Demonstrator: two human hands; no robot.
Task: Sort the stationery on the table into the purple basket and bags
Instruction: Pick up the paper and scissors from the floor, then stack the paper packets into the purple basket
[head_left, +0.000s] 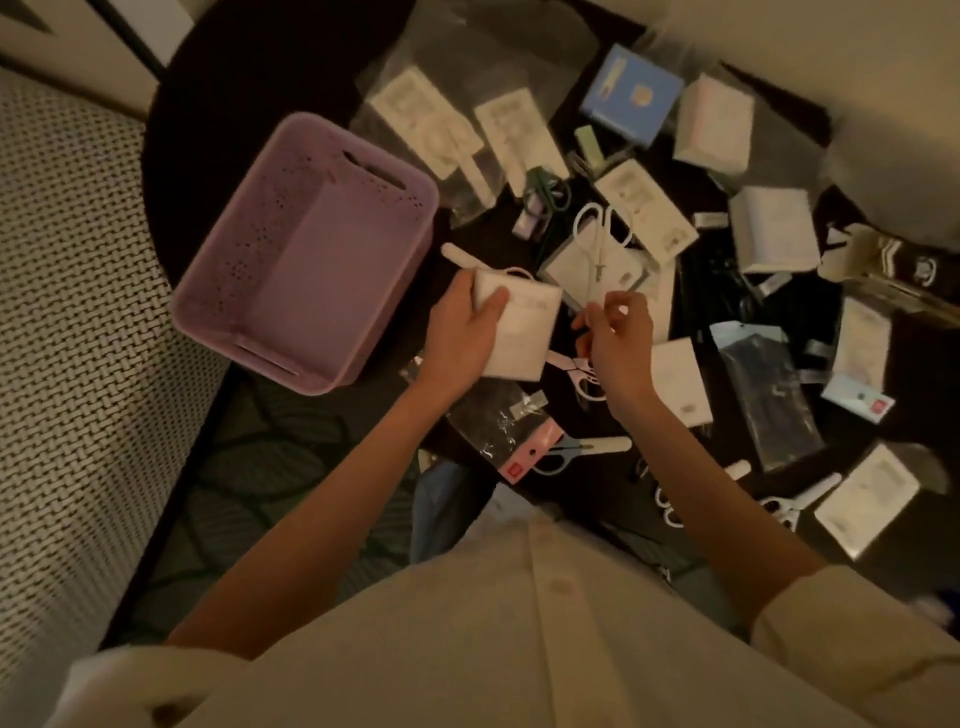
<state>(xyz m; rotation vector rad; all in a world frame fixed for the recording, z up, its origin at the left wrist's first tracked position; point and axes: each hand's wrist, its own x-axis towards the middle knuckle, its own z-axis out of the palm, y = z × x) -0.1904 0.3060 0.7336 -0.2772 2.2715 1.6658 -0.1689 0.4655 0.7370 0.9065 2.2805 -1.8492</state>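
Observation:
The purple basket (306, 249) stands on the left part of the dark round table, with nothing visible inside it. My left hand (465, 325) grips a white packet (519, 327) by its left edge, just right of the basket. My right hand (618, 332) hovers beside the packet with fingers curled, pinching something small and pale that I cannot make out. Pink-handled scissors (579, 374) lie under my right wrist. White scissors (602, 236) lie further back on a card.
Clear plastic bags (467, 67) with white packs lie behind the basket. A blue box (631, 96), white packets (774, 228), a dark bag (769, 395), blue scissors (566, 452) and a pink-labelled bag (498, 421) crowd the table. A woven surface (67, 312) lies at the left.

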